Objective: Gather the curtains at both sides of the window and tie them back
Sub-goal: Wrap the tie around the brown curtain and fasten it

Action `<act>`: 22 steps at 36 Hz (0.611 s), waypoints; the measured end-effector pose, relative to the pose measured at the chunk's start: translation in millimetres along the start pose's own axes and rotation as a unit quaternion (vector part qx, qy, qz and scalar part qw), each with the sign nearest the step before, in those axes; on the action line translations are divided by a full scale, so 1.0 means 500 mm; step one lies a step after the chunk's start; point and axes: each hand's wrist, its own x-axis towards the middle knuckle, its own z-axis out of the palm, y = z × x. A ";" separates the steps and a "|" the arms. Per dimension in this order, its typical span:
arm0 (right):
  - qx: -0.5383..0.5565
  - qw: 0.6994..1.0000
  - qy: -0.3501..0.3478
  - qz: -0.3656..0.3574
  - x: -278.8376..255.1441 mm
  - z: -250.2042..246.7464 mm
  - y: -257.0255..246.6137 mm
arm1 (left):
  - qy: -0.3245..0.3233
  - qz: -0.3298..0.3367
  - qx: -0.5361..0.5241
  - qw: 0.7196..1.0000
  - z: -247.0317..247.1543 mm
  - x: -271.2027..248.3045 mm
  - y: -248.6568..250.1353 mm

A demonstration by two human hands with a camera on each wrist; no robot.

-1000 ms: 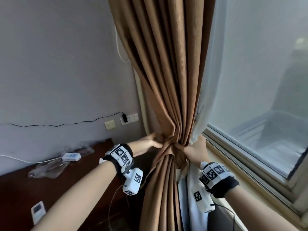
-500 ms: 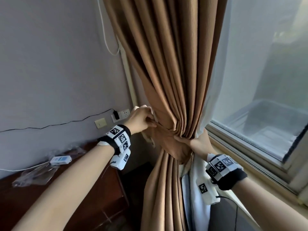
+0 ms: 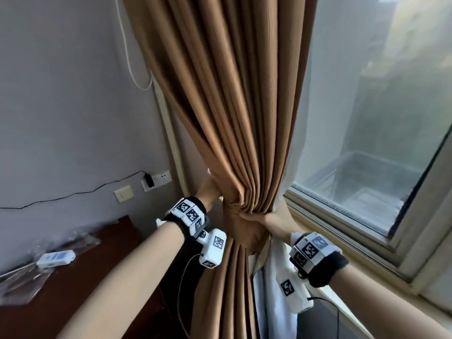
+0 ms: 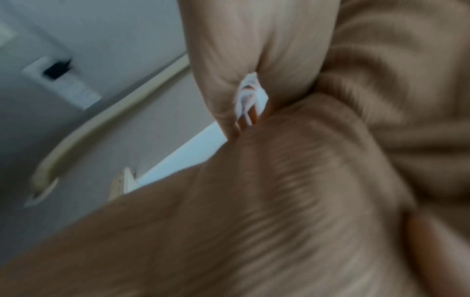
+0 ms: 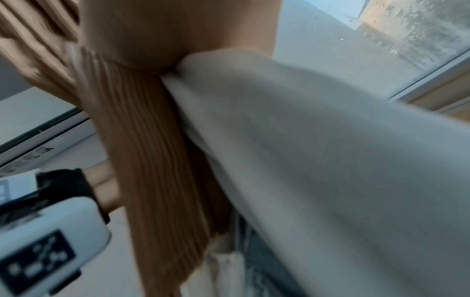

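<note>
You're cinching the ribbed, tan-brown fabric curtain [image 3: 234, 113] at its waist: your right hand [image 3: 271, 220] is curling tight round the bunched pleats, your left hand [image 3: 209, 189] reaching behind, fingers hidden, so I can't tell its grip. Keep that squeeze firm; the soft white sheer lining [image 3: 274, 277] is hanging just under your right wrist.
</note>
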 end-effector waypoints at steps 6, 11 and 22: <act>0.003 1.000 0.009 0.011 0.017 -0.002 -0.004 | -0.180 -0.120 -0.107 0.970 -0.019 0.001 0.019; 0.003 1.000 0.008 -0.005 0.028 -0.007 -0.010 | -0.402 -0.147 -0.134 0.894 -0.062 0.002 0.027; -0.445 0.890 0.020 -0.096 0.052 -0.014 -0.016 | -0.211 -0.077 -0.109 0.968 -0.038 -0.002 0.014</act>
